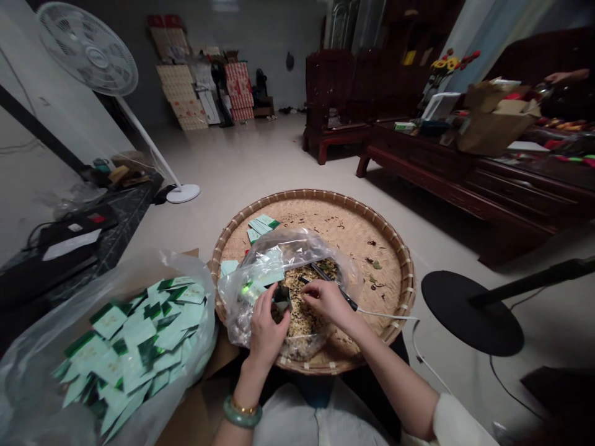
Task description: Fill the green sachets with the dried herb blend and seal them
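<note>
Pale mint-green sachets [139, 331] with dark green corners lie beyond the left edge of the basket. The round woven basket [372, 248] is tan with a fine crisscross pattern, flecked with dark bits, and its rim is banded in brown. The dried leaves [302, 306] are speckled cream and brown. The bangle [235, 412] is mottled pale green.

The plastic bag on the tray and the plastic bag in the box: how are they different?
The clear bag on the woven bamboo tray holds loose dried leaf material; the cloudier bag in the cardboard box holds flat green-and-white packets. The clear bag looks smaller. Both are thin plastic.
</note>
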Available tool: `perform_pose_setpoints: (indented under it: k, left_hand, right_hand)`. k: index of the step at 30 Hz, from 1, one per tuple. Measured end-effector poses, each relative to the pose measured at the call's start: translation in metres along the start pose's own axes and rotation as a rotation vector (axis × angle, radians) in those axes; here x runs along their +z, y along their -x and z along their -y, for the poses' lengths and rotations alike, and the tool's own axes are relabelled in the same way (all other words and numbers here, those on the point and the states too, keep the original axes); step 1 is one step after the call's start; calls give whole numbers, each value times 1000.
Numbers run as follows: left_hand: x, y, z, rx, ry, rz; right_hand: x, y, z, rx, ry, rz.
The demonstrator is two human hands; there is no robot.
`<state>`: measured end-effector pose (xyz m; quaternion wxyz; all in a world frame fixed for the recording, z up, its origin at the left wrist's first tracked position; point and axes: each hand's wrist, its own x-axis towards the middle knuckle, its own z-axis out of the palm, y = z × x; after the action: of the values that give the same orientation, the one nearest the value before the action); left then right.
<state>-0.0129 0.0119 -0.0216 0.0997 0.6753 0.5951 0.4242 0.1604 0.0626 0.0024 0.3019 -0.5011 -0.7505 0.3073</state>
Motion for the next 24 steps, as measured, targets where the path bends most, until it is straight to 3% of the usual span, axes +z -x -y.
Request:
perform_pose_setpoints:
  k: [4,10,16,21,24]
  left_hand:
    - [2,0,-2,38,-19,27]
    - [4,-1,-5,48,-21,38]
    - [4,-1,-5,47,-8,30]
    - [2,-2,-5,41,-10,27]
    - [2,-2,-5,68,-5,25]
  right_hand:
    - [-18,-1,24,-28,-139,-103]
    - [-21,-4,53,-163,-192,-74]
    - [-15,-3,44,-154,-250,-94]
    - [-16,-5,31,-38,-303,-155]
    - [-11,-8,26,12,-320,-113]
